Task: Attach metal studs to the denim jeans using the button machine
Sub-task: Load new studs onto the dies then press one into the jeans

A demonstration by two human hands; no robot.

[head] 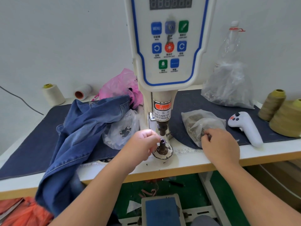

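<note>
The denim jeans (78, 128) lie crumpled at the left of the bench (211, 159), one leg spilling over the front edge toward the floor, well apart from the lower die (162, 146) where they would need to sit. That is the first worry I see: nothing is under the punch yet, and if the pedal (161, 211) below gets nudged, the machine would cycle on bare tooling or on a finger.

Just right of the jeans sits a clear bag of metal parts (121, 129), close by the left hand (143, 142). That hand's fingers are curled in a pinch at the top of the die, seemingly seating a small stud, though the piece itself is too small to make out. They are directly beneath the punch (162, 129), below the finger warning label (162, 113) on the button machine (169, 46). A stud set crooked would likely crush or jam when pressed.

Further right, the right hand (218, 144) has its fingers bent into the mouth of a second bag of studs (200, 124), apparently picking pieces; what it has hold of I cannot tell. That bag lies open near the bench edge, and a careless tug could spill it. A white handheld controller (246, 128) lies just beyond, with olive thread cones (283, 115) at the far right.
</note>
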